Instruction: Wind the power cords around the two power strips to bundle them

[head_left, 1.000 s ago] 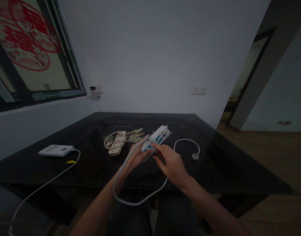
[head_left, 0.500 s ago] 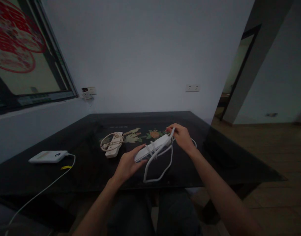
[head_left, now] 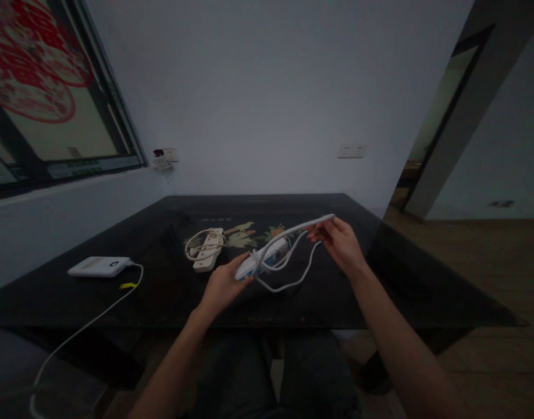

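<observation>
My left hand is closed around the near end of a white power strip, tilted above the table. Blue marks show along the strip's side. Its white cord loops round the strip's body and hangs in a loose bend on the right. My right hand pinches a stretch of this cord, away from the strip, and pulls it out taut to the upper right. Left of my hands, a second power strip, off-white with its cord coiled on top, lies on the table.
The dark glossy table has a flower print. On its left lies a white power bank with a cable running off the near edge. A wall outlet is behind, and a second outlet is near the window.
My right hand has moved right, drawing the cord away from the power strip. The strip has turned in my left hand, so its blue-marked side shows. The view has shifted slightly.
</observation>
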`<control>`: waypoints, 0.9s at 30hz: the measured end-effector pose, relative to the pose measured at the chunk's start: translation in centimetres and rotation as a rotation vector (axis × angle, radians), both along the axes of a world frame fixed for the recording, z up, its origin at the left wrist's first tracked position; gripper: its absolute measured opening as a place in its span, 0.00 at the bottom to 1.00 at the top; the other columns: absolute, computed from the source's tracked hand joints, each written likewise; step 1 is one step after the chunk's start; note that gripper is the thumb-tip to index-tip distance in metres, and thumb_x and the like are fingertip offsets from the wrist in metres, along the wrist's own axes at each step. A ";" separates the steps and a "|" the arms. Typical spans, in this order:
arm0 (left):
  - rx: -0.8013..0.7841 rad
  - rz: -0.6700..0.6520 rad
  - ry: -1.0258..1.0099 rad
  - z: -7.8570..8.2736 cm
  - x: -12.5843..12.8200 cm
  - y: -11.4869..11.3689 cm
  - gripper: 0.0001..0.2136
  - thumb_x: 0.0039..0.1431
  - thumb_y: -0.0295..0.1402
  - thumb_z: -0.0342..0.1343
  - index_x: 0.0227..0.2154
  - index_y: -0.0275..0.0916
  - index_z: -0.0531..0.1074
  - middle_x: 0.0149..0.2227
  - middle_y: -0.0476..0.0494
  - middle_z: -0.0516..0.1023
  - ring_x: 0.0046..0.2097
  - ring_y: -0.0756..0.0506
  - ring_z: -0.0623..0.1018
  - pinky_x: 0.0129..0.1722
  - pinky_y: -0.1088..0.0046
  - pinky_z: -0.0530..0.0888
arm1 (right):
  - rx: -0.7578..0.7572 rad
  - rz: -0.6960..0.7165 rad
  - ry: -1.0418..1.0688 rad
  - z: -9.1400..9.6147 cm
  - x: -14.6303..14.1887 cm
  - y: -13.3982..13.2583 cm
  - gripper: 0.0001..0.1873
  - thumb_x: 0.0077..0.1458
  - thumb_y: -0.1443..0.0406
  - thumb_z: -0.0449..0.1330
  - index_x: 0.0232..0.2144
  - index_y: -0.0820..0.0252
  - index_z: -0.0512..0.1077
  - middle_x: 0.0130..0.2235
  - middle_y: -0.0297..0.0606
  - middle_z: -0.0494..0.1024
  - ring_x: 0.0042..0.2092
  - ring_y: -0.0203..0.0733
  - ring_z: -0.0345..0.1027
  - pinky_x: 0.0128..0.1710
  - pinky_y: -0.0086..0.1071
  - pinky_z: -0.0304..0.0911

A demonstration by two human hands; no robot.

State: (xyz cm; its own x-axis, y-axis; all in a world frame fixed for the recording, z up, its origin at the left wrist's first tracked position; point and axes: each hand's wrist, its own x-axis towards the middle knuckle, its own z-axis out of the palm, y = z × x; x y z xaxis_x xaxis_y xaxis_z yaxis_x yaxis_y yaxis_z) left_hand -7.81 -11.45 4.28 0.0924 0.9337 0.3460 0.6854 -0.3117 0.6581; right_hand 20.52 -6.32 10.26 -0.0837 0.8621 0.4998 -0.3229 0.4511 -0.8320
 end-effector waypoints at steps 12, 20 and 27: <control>-0.039 -0.246 0.074 2.0 -2.1 -1.5 0.28 0.50 0.34 0.60 0.56 0.47 0.67 0.56 0.45 0.72 0.55 0.38 0.73 0.56 0.62 0.67 | -0.008 -0.173 0.172 -1.2 1.2 8.0 0.10 0.54 0.57 0.59 0.30 0.55 0.65 0.32 0.32 0.75 0.32 0.35 0.71 0.40 0.34 0.69; -0.149 -0.148 -0.488 1.4 -1.7 -1.3 0.35 0.43 0.38 0.67 0.56 0.39 0.66 0.50 0.37 0.77 0.47 0.36 0.78 0.48 0.60 0.74 | -0.241 0.066 -0.024 -6.1 -0.2 7.9 0.14 0.48 0.55 0.64 0.29 0.58 0.67 0.31 0.34 0.76 0.31 0.37 0.73 0.39 0.37 0.69; -0.156 -0.049 -0.762 1.8 1.1 0.1 0.38 0.42 0.39 0.68 0.57 0.38 0.62 0.39 0.40 0.81 0.38 0.39 0.81 0.36 0.65 0.77 | -0.342 0.263 -0.205 -8.3 -1.3 6.2 0.23 0.36 0.65 0.70 0.39 0.60 0.73 0.43 0.42 0.79 0.39 0.43 0.75 0.44 0.40 0.70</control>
State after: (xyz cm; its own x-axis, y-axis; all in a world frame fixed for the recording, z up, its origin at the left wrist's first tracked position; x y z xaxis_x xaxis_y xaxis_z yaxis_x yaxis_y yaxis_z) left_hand -6.69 -11.39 6.04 -0.0753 0.9778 0.1956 0.0143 -0.1951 0.9807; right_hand 19.23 -0.16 1.97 -0.3883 0.9106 0.1412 -0.2032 0.0648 -0.9770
